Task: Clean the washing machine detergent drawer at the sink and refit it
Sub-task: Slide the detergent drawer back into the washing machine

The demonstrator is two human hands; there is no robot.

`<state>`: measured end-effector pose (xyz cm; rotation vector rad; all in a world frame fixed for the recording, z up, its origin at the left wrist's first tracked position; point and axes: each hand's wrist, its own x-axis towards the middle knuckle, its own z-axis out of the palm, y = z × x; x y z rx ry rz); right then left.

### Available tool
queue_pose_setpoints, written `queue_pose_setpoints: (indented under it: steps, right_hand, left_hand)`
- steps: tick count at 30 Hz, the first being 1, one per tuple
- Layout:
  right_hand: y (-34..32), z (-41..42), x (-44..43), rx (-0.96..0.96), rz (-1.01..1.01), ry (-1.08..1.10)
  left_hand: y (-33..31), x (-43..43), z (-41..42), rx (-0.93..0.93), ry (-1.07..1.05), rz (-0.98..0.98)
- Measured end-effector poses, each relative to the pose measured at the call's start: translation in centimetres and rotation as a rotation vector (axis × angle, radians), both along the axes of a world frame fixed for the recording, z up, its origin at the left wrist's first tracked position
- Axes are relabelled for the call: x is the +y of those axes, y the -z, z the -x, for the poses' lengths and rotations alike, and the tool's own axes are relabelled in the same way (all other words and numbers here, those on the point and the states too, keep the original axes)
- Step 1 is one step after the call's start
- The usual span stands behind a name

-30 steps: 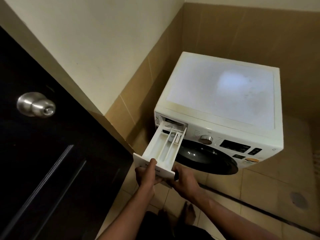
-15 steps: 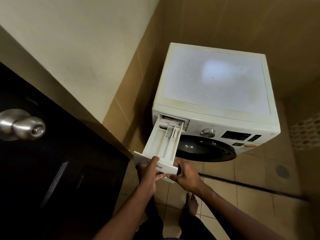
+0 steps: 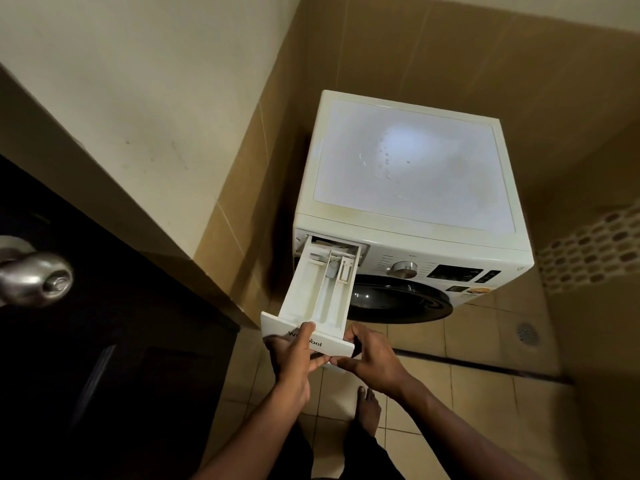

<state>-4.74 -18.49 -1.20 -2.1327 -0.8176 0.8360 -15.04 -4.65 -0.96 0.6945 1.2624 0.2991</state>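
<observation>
The drawer (image 3: 317,299) sticks far out of its slot at the upper left of the washing machine (image 3: 408,161) front, with only its back end inside. The left grip (image 3: 298,355) pinches the drawer's front panel, thumb on top and fingers beneath. The right grip (image 3: 372,362) curls round the panel's right end.

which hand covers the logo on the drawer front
The left hand: its thumb lies across the lettering on the detergent drawer, while the right hand grips the front's right end.
</observation>
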Motion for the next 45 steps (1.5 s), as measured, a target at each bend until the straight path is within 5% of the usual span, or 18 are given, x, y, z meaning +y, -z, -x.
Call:
queue_pose_setpoints:
  steps: [45]
  right_hand:
    - [2.7,-3.5,-1.7,0.03,0.0,-0.006]
  left_hand:
    - [1.4,-2.9,-2.8,0.014,-0.082,0.019]
